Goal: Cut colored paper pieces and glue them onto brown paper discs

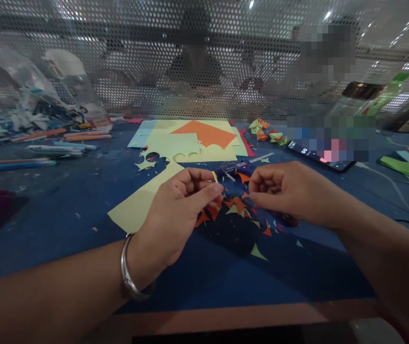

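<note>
**First onlooker:** Here we are, the blue surface (204, 282) is spreading under everything, and two bare hands are hovering over it, facing each other. What are they doing?

**Second onlooker:** The right hand (292, 193) is showing its back, fingers curling inward, thumb tucking below. That grip is looking narrow; whether it's holding anything, I'm not managing to tell. The left hand (176, 210) is angling forward, its grip pinching something between thumb and fingertips.

**First onlooker:** And below?

**Second onlooker:** Orange scraps (238, 206) are lying between and beneath the hands. Smallest of all, a yellow piece (215, 177) is poking up from the left fingertips, nearly edge-on.

**First onlooker:** Tricky to handle?

**Second onlooker:** It's looking like paper, so I'm guessing feather-light, bendy and easily creasing, not slippery. A gentle fingertip hold by the edges is seeming wisest; hard squeezing is risking a crumple.
</note>
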### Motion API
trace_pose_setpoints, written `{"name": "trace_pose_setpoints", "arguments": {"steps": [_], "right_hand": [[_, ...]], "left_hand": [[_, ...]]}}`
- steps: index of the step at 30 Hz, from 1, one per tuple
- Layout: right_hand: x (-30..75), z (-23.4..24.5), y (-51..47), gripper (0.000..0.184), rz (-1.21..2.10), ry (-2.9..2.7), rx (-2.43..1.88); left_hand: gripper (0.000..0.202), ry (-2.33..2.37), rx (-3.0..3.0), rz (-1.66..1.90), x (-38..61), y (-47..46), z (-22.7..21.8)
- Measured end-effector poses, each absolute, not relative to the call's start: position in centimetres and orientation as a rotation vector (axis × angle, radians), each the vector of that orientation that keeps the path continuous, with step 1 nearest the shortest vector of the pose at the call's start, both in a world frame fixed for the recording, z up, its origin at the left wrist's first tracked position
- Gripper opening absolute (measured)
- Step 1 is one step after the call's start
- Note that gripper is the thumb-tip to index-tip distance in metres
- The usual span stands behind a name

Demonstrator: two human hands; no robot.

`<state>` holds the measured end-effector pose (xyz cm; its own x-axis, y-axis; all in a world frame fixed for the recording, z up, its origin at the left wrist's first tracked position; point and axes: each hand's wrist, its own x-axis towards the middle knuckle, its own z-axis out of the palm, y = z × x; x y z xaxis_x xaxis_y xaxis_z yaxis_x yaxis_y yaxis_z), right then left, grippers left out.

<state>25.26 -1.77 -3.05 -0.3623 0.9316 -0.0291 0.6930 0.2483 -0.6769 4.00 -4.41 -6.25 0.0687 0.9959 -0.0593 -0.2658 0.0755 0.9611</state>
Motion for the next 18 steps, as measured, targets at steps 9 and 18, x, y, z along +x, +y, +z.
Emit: {"name": "trace_pose_setpoints", "arguments": {"steps": [9,18], "right_hand": [[25.0,-2.2,-2.2,0.038,1.272,-1.459,-1.091],[23.9,-2.0,-2.7,0.025,1.406,-1.142,-1.005]], "left_hand": [[0.026,0.992,0.915,1.104,4.0,-4.6,-6.6],[0.017,0.966,0.973,1.059,4.1,-4.7,-6.6]]}}
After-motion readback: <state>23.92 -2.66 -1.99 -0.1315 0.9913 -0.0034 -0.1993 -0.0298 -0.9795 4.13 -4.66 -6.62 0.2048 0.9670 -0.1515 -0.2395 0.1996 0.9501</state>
